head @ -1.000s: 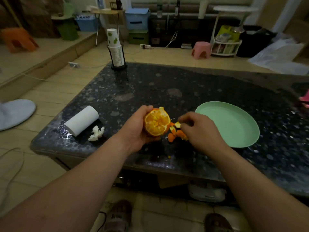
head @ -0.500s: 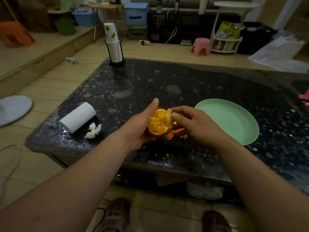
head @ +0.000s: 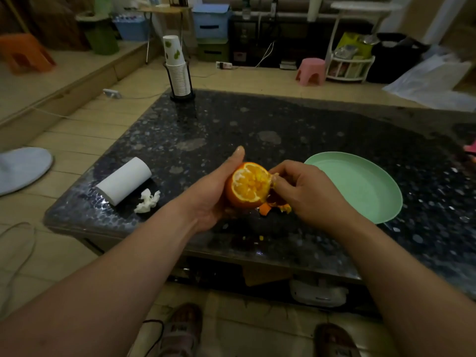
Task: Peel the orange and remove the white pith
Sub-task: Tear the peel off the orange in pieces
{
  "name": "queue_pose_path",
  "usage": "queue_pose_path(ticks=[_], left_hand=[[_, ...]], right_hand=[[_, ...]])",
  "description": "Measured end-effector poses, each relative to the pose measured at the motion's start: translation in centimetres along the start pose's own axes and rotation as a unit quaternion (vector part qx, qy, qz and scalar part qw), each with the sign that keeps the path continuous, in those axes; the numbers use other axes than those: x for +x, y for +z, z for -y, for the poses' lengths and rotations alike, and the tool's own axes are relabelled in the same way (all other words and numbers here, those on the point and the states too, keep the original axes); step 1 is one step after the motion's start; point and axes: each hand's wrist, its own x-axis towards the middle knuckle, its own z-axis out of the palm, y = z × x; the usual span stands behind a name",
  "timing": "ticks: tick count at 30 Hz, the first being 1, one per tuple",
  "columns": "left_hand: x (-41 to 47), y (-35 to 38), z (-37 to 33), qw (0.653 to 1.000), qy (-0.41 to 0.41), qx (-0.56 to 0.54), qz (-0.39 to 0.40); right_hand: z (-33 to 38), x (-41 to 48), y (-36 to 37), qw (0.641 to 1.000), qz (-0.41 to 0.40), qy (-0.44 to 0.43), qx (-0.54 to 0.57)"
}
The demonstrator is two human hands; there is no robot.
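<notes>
Now gripping a partly peeled round orange in the left hand, with thumb straight up beside it and fingers curled beneath, just above the dark speckled stone table. Pinching a flap of peel at its right rim with the right hand, other fingers curled. Underneath: small orange peel scraps. Just right: round pale-green plastic plate. Left: white paper roll beside crumpled white tissue.
</notes>
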Motion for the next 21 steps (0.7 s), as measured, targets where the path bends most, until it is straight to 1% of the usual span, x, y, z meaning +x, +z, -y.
queue_pose_path(ticks=[3, 6, 10, 14, 21], left_hand=[[-0.1, 0.3, -0.2, 0.999, -0.013, -0.048, -0.021], [-0.3, 0.6, -0.4, 0.997, -0.018, -0.07, -0.022], [-0.6, 1.0, -0.2, 0.998, -0.015, -0.054, -0.031], [-0.6, 1.2, 0.1, 0.998, -0.013, -0.042, -0.033], [-0.4, 0.9, 0.1, 0.998, -0.017, -0.056, -0.026]], right_hand=[[0.6, -0.1, 0.1, 1.0, 0.008, -0.007, 0.017], [0.7, 0.0, 0.2, 1.0, 0.007, -0.002, 0.012], [0.9, 0.1, 0.3, 0.999, 0.023, 0.02, -0.023], [1.0, 0.2, 0.4, 0.998, 0.037, 0.045, 0.01], [1.0, 0.1, 0.6, 0.997, 0.032, 0.046, 0.048]])
